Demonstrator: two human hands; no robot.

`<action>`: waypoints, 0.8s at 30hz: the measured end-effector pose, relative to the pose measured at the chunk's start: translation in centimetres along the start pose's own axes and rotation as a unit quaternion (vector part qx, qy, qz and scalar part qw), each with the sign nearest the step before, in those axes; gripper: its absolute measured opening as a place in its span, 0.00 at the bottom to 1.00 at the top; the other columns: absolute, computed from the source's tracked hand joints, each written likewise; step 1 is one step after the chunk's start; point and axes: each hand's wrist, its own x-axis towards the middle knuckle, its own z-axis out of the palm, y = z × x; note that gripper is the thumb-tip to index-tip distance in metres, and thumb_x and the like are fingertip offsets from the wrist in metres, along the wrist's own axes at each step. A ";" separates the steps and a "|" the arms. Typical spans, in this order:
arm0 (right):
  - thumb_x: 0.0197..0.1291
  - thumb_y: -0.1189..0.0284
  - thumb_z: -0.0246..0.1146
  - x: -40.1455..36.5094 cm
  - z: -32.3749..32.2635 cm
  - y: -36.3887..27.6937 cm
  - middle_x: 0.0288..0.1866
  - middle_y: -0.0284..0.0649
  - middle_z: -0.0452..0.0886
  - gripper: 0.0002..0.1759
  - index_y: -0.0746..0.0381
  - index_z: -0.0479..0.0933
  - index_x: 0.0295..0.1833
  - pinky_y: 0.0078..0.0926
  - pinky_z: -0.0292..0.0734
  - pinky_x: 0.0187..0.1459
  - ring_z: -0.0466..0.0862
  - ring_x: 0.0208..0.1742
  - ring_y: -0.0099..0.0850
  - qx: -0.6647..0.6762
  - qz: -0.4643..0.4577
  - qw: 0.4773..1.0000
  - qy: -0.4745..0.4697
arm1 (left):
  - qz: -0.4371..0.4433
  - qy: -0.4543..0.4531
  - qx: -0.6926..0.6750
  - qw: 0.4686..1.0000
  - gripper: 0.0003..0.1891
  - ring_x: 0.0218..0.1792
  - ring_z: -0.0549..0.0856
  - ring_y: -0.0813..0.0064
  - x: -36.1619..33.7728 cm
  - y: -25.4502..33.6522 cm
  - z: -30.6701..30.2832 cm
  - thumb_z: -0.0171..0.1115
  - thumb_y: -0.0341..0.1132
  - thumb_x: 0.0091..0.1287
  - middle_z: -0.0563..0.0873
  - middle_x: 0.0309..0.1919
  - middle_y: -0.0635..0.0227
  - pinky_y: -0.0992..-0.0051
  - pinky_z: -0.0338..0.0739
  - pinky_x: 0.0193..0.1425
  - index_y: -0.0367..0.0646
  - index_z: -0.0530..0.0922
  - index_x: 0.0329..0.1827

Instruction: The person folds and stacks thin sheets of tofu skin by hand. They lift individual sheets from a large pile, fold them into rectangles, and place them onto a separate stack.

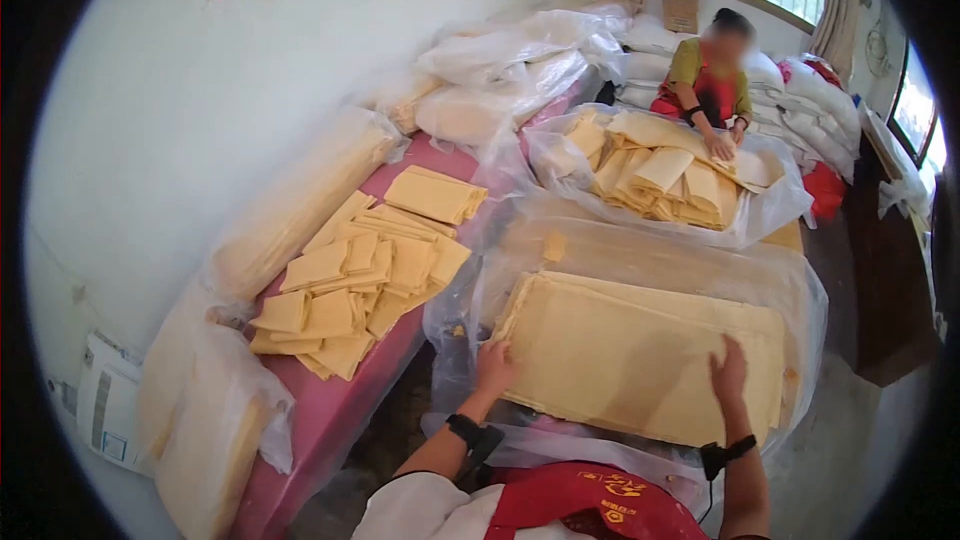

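A wide stack of flat yellow sheets lies on clear plastic in front of me. At the stack's left edge is my left hand, its fingers against the sheets' side; whether they pinch a sheet is too small to tell. Over the right part of the stack, my right hand is raised with fingers apart and nothing in it, and a shadow falls on the top sheet beside it. Folded yellow sheets are piled loosely on the pink surface to the left.
Across from me a person bends over another pile of folded sheets in plastic. Wrapped bundles line the left wall. White sacks are stacked at the back right, with a dark wooden piece nearer.
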 end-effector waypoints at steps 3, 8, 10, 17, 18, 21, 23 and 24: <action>0.56 0.65 0.66 -2.8 2.3 -4.8 0.65 0.47 0.71 0.28 0.60 0.71 0.62 0.47 0.61 0.67 0.69 0.67 0.46 -0.018 -0.127 0.984 -0.127 | -0.116 -0.060 -0.083 0.988 0.19 0.37 0.81 0.60 -1.0 -0.1 -0.4 0.68 0.35 0.49 0.80 0.36 0.58 0.65 0.78 0.42 0.38 0.79 0.44; 0.54 0.64 0.65 -7.3 5.9 -13.6 0.67 0.45 0.69 0.27 0.57 0.73 0.61 0.48 0.61 0.67 0.64 0.72 0.43 0.005 -0.216 0.956 -0.199 | -0.151 -0.104 -0.089 0.979 0.19 0.38 0.81 0.58 0.5 0.8 -1.8 0.70 0.34 0.48 0.78 0.40 0.58 0.64 0.78 0.44 0.39 0.77 0.43; 0.51 0.63 0.66 -8.2 7.4 -15.0 0.68 0.45 0.68 0.26 0.56 0.75 0.58 0.48 0.61 0.66 0.65 0.70 0.43 -0.043 -0.295 0.942 -0.157 | -0.052 -0.054 -0.003 0.997 0.19 0.37 0.81 0.56 0.1 2.3 -2.6 0.70 0.35 0.48 0.79 0.39 0.57 0.63 0.78 0.43 0.39 0.77 0.42; 0.54 0.61 0.64 -10.1 7.3 -14.6 0.69 0.44 0.67 0.27 0.54 0.74 0.61 0.48 0.60 0.67 0.63 0.73 0.40 -0.083 -0.358 0.913 -0.178 | -0.142 -0.190 -0.015 0.971 0.21 0.35 0.82 0.58 -1.5 3.4 -1.5 0.73 0.41 0.52 0.81 0.32 0.58 0.64 0.78 0.44 0.38 0.76 0.42; 0.54 0.60 0.64 -9.6 7.2 -15.0 0.70 0.44 0.66 0.28 0.54 0.73 0.61 0.47 0.59 0.67 0.62 0.73 0.40 -0.060 -0.356 0.913 -0.189 | -0.136 -0.194 -0.017 0.971 0.21 0.35 0.82 0.58 -1.2 3.2 -1.3 0.73 0.41 0.52 0.81 0.32 0.58 0.64 0.78 0.44 0.38 0.76 0.42; 0.55 0.58 0.65 -8.5 6.8 -16.1 0.68 0.45 0.68 0.29 0.55 0.73 0.62 0.46 0.61 0.67 0.65 0.71 0.42 -0.019 -0.328 0.921 -0.208 | -0.141 -0.211 -0.208 0.944 0.15 0.31 0.80 0.72 -0.3 1.9 0.6 0.67 0.40 0.58 0.79 0.27 0.68 0.71 0.75 0.36 0.39 0.77 0.41; 0.55 0.57 0.66 -8.3 5.6 -17.6 0.67 0.45 0.69 0.29 0.56 0.73 0.62 0.45 0.63 0.66 0.68 0.69 0.44 -0.002 -0.296 0.929 -0.224 | -0.224 -0.263 -0.380 0.858 0.12 0.32 0.80 0.76 1.7 5.0 -0.3 0.64 0.38 0.61 0.80 0.29 0.71 0.74 0.75 0.36 0.41 0.77 0.42; 0.57 0.58 0.65 -8.2 4.4 -19.4 0.62 0.47 0.73 0.26 0.57 0.74 0.59 0.45 0.68 0.61 0.73 0.63 0.46 0.049 -0.242 0.937 -0.246 | -0.302 -0.296 -0.534 0.732 0.10 0.33 0.80 0.80 2.8 7.5 -1.3 0.62 0.37 0.65 0.81 0.31 0.75 0.78 0.75 0.36 0.42 0.78 0.44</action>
